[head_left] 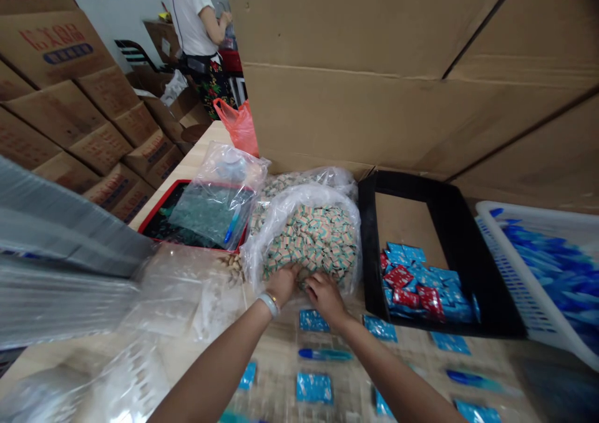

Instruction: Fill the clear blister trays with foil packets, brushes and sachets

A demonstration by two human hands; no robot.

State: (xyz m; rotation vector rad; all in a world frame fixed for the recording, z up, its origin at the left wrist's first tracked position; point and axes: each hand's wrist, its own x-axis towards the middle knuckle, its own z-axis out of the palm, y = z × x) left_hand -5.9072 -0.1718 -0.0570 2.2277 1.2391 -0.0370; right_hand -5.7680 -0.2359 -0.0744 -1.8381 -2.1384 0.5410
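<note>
A clear plastic bag [262, 257] stands open on the table, filled with small square pieces [313, 236] in beige and green. My left hand [282, 287], with a pale band at the wrist, reaches over the bag's near edge, fingers bent down among the pieces. Beside it, my right hand [326, 295] curls its fingers at the same edge. What the fingertips of either hand hold is hidden. Just below the hands lies a blue packet [313, 320] on the table. A blue pen-like item [325, 354] lies nearer to me, between my forearms.
A black tray [369, 248] with blue and red packets stands to the right, then a white basket [503, 267] of blue items. At left are a red-rimmed tray [154, 223] and loose plastic bags [173, 286]. Cardboard [374, 111] walls the back. A person [194, 24] stands beyond.
</note>
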